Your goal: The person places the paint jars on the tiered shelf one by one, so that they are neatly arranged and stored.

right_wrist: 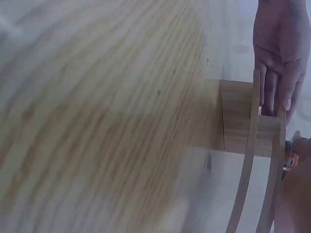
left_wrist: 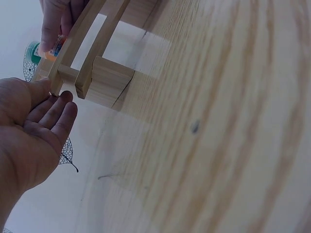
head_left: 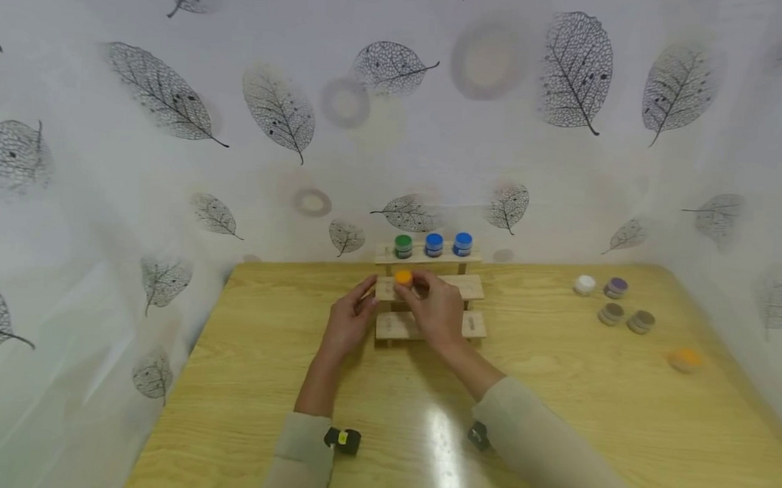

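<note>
A small paint jar with an orange lid (head_left: 403,277) is pinched by my right hand (head_left: 438,309) at the left end of the middle shelf. That shelf belongs to a three-step wooden rack (head_left: 471,286). My left hand (head_left: 349,323) holds the rack's left end, thumb on one side of the board and fingers on the other in the left wrist view. On the top shelf stand a green-lidded jar (head_left: 403,246) and two blue-lidded jars, one in the middle (head_left: 434,245) and one at the right (head_left: 462,244). The right palm is hidden in the head view.
At the table's right stand a white-lidded jar (head_left: 584,285), a purple-lidded jar (head_left: 616,287) and two grey-brown-lidded jars (head_left: 611,314). Nearer the right edge is a blurred orange-lidded jar (head_left: 685,360). A leaf-patterned curtain (head_left: 287,209) hangs right behind the rack.
</note>
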Action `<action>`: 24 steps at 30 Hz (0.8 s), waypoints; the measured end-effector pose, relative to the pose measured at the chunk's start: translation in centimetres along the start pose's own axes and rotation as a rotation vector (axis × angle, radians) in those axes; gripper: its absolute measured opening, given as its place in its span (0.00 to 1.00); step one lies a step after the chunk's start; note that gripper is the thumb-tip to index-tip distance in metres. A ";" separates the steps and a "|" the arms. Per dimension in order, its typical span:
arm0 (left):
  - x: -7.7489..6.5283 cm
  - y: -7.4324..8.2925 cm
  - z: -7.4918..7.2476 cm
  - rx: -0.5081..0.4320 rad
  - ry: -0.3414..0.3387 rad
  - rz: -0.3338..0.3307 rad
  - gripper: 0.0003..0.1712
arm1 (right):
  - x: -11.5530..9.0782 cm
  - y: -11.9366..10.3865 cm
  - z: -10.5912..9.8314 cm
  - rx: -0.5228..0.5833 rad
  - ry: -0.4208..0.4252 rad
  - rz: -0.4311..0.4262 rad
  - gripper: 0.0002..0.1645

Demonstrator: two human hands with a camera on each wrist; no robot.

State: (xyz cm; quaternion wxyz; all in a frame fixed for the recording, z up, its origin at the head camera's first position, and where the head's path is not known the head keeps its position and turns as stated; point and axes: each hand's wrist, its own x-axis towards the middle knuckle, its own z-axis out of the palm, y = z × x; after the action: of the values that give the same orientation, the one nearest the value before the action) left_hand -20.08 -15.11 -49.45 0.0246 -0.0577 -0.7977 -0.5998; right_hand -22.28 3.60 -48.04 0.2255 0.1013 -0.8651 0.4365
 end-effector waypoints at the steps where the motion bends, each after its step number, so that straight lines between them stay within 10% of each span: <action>1: 0.0 0.0 0.1 0.003 0.001 -0.002 0.29 | 0.0 0.1 -0.1 0.009 0.001 0.003 0.25; 24: 0.0 -0.2 0.1 0.015 0.011 -0.027 0.29 | -2.0 5.2 -6.8 0.023 0.102 0.049 0.30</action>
State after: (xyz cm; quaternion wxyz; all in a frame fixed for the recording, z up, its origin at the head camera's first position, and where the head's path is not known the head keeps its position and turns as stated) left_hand -20.10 -15.10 -49.71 0.0214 -0.0432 -0.8027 -0.5944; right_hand -20.38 12.13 -49.19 0.2575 0.0605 -0.8494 0.4566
